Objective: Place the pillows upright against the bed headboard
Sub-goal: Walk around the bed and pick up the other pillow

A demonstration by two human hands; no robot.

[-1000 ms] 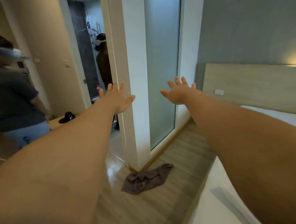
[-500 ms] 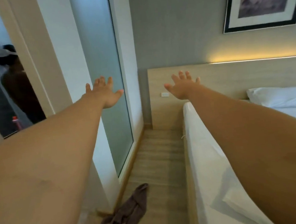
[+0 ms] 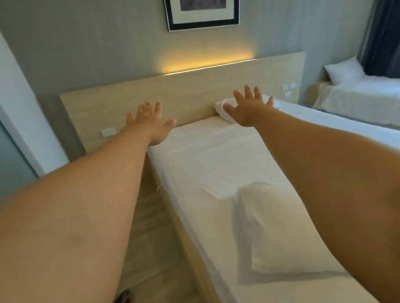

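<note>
Two pillows [image 3: 272, 227] [image 3: 224, 111] lie flat on the bed [image 3: 202, 156], both hands [image 3: 151, 124] [image 3: 248, 110] empty.

The bed [image 3: 207, 165] wears a plain white sheet, and both pillows, the near one [image 3: 275, 229] and the far one [image 3: 222, 111] at 12 o'clock, are the same plain white. The headboard [image 3: 188, 91] is pale wood with a fine grain, a warm yellow glow [image 3: 207, 60] along its top. The wall [image 3: 85, 40] is flat grey. The picture [image 3: 201, 3] shows purple tones in a white mat and black frame. At 2 o'clock hangs a dark navy curtain [image 3: 391, 23]. The floor [image 3: 156, 265] is light wood grain.
</note>
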